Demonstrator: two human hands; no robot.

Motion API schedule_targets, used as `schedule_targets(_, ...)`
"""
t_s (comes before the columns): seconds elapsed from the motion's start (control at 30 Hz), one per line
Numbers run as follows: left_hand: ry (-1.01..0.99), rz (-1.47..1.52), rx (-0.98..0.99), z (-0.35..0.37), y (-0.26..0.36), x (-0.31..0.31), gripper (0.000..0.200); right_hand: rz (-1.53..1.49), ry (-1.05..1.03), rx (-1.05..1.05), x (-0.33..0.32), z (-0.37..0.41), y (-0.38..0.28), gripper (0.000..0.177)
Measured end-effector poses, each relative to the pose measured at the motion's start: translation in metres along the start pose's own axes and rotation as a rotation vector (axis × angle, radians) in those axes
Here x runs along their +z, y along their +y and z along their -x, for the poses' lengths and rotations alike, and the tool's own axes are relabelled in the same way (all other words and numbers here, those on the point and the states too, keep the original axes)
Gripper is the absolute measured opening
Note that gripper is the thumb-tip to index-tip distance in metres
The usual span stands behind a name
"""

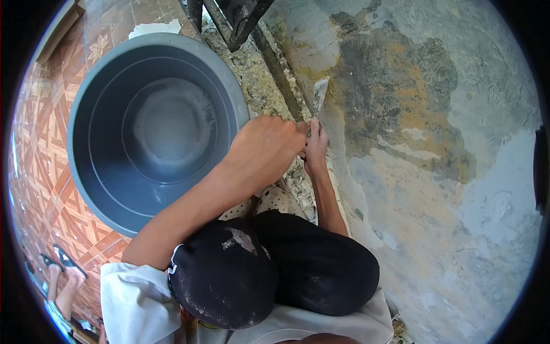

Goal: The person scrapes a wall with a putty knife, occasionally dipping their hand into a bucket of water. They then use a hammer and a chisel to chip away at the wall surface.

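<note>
Head view — hands (pixel 268 139) curled round scraper (pixel 320 93)

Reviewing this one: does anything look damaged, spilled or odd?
Yes: the wall looks damaged. A large, dark, ragged-edged patch with yellowish-brown streaks, right of the putty knife in the right hand, breaks up the paler surface. Pale smudges mark the black trousers. No spill is evident.

Wearer, as my remote feed shows | shirt (pixel 132 295): pale grey-white, creased, loose-sleeved | forearms: bare | hands (pixel 266 140): bare | trousers (pixel 321 269): black, whitish smudges on both knees, small white detail by the left knee | footwear (pixel 274 199): pale, dark-dotted; I can't tell spots from holes.
</note>
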State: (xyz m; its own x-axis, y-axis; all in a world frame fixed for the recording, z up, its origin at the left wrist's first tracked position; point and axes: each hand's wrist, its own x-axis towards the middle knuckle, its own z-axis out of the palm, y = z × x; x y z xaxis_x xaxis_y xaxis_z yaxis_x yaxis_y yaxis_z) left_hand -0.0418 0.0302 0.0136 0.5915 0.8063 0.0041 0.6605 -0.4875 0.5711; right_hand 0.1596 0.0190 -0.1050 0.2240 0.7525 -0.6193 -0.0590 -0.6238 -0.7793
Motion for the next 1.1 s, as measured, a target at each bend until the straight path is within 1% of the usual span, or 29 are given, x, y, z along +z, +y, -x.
schedule_targets(0.07, -0.001, 0.006, -0.005, 0.001, 0.0, -0.002, 0.024, 0.068, 0.014, -0.103, 0.002, -0.01, 0.004, 0.034)
schedule_targets(0.13, -0.019, -0.003, -0.009, 0.0, 0.0, -0.001, 0.024, 0.069, 0.011, -0.154, 0.011, -0.02, -0.003, 0.035)
schedule_targets(0.2, -0.046, -0.029, -0.017, 0.0, -0.001, 0.001, 0.023, 0.008, -0.014, -0.156, 0.021, -0.03, -0.013, 0.036)
schedule_targets(0.27, -0.047, -0.005, -0.003, 0.0, 0.0, 0.002, 0.023, 0.009, 0.043, -0.196, 0.019, -0.021, 0.005, 0.035)
schedule_targets(0.33, -0.017, -0.003, -0.007, 0.001, -0.003, -0.001, 0.022, 0.03, 0.082, -0.226, 0.025, -0.012, 0.007, 0.036)
schedule_targets(0.4, 0.018, 0.001, -0.011, 0.001, -0.002, 0.0, 0.023, 0.014, 0.14, -0.275, 0.032, -0.024, 0.016, 0.037)
schedule_targets(0.43, 0.002, -0.001, -0.02, 0.003, -0.002, 0.0, 0.023, 0.013, 0.169, -0.294, 0.033, -0.027, 0.022, 0.037)
schedule_targets(0.47, -0.008, -0.003, -0.03, 0.003, -0.001, -0.002, 0.023, 0.027, 0.167, -0.261, 0.032, -0.03, 0.028, 0.04)
schedule_targets(0.57, 0.0, -0.006, -0.01, 0.002, 0.0, 0.002, 0.022, 0.028, 0.14, -0.261, 0.035, -0.035, 0.027, 0.04)
schedule_targets(0.6, 0.01, -0.013, -0.004, 0.002, -0.001, 0.003, 0.022, 0.131, 0.174, -0.265, 0.032, -0.037, 0.027, 0.042)
schedule_targets(0.73, -0.042, -0.001, -0.017, 0.0, 0.001, -0.001, 0.022, 0.407, 0.205, -0.437, 0.002, -0.03, 0.015, 0.046)
schedule_targets(0.83, -0.013, -0.015, -0.025, 0.0, 0.0, 0.0, 0.02, 0.429, 0.198, -0.344, 0.004, -0.031, 0.004, 0.046)
schedule_targets(0.9, 0.032, -0.034, -0.005, 0.001, 0.0, 0.006, 0.019, 0.334, 0.143, -0.312, 0.012, -0.044, -0.006, 0.045)
schedule_targets(0.93, 0.01, 0.002, -0.009, 0.005, 0.003, 0.007, 0.019, 0.288, 0.123, -0.287, 0.013, -0.043, -0.008, 0.045)
schedule_targets(1.03, 0.02, 0.025, -0.018, 0.001, -0.002, -0.003, 0.018, 0.161, 0.137, -0.396, 0.021, -0.025, 0.017, 0.044)
schedule_targets(1.07, 0.02, 0.025, -0.022, 0.0, -0.003, -0.003, 0.018, 0.044, 0.108, -0.241, 0.022, -0.022, 0.014, 0.042)
schedule_targets(1.1, 0.013, 0.033, -0.025, 0.001, -0.002, -0.001, 0.018, 0.044, 0.118, -0.225, 0.026, -0.02, 0.011, 0.042)
